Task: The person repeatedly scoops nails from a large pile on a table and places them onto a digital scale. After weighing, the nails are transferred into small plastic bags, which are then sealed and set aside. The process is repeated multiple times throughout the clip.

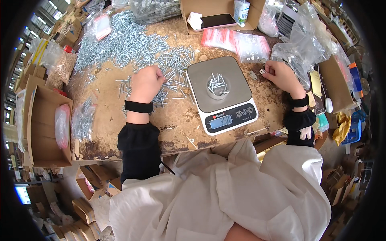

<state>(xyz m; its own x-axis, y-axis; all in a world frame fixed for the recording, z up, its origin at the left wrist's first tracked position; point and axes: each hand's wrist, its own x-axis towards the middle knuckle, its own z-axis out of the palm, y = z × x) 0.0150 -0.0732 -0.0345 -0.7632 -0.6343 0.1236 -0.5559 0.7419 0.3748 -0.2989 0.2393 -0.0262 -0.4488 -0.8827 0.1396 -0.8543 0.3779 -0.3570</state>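
Note:
A digital scale with a grey steel plate and white body stands in the middle of the bench, its display lit. On its plate sits a small clear round cup holding several silver screws. My left hand is left of the scale, fingers curled down at the edge of the loose screw pile; whatever it holds is hidden. Right of the scale, my right hand pinches a small pale metal piece between thumb and finger. Another small metal plate lies beside it on the wood.
Flat red-edged plastic bags lie behind the scale. An open carton at the back holds a phone and a white bottle. Cartons flank the bench: one left, one right. A bag of screws lies at left.

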